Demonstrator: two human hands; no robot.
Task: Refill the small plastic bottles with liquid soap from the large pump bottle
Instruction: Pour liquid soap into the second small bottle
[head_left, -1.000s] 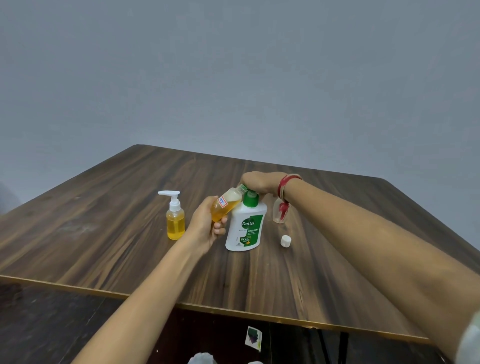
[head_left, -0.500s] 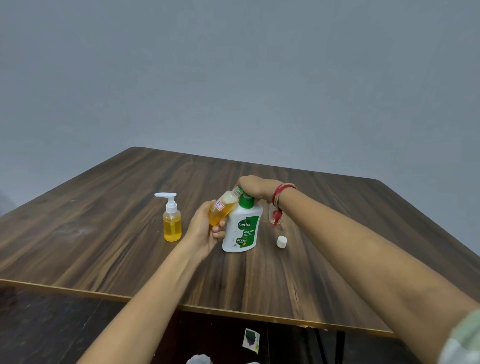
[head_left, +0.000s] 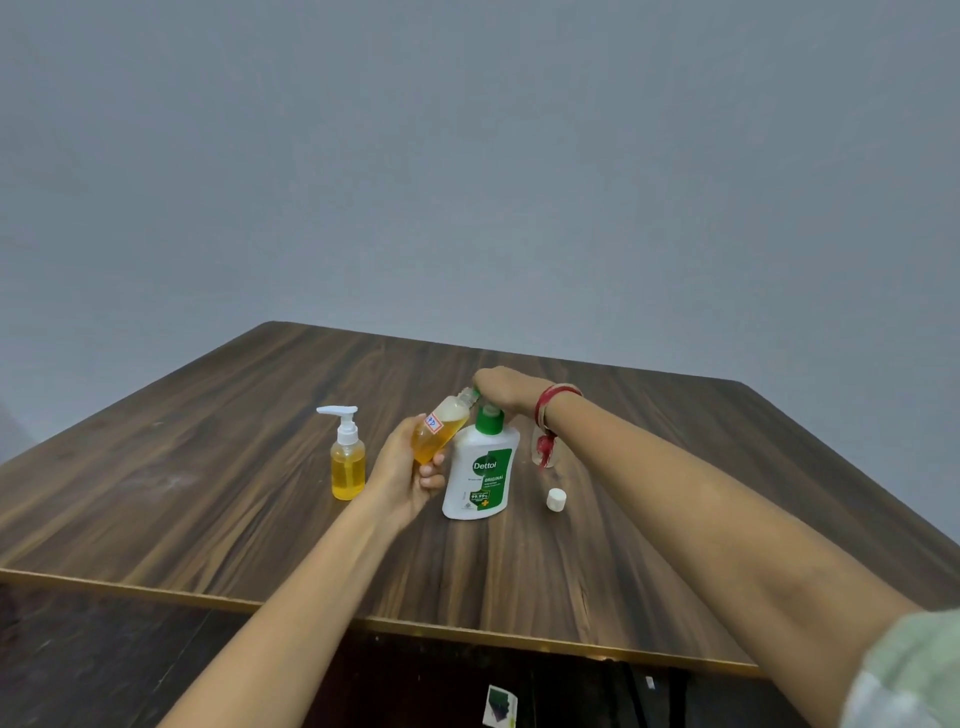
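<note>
One small bottle tilts toward the white "Dettol ORIGINAL" pump bottle.

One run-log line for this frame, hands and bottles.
phase: refilling | left hand: holds small bottle tilted, neck at pump | right hand: curled over head of Dettol pump bottle | white cap: loose on table

Left hand grips small bottle, tilted, part full of amber liquid, neck up against the spout of the large pump bottle. Right hand lies on top of the pump head, its fingers hidden. White cap loose on table. Yellow-filled pump bottle stands left.
</note>
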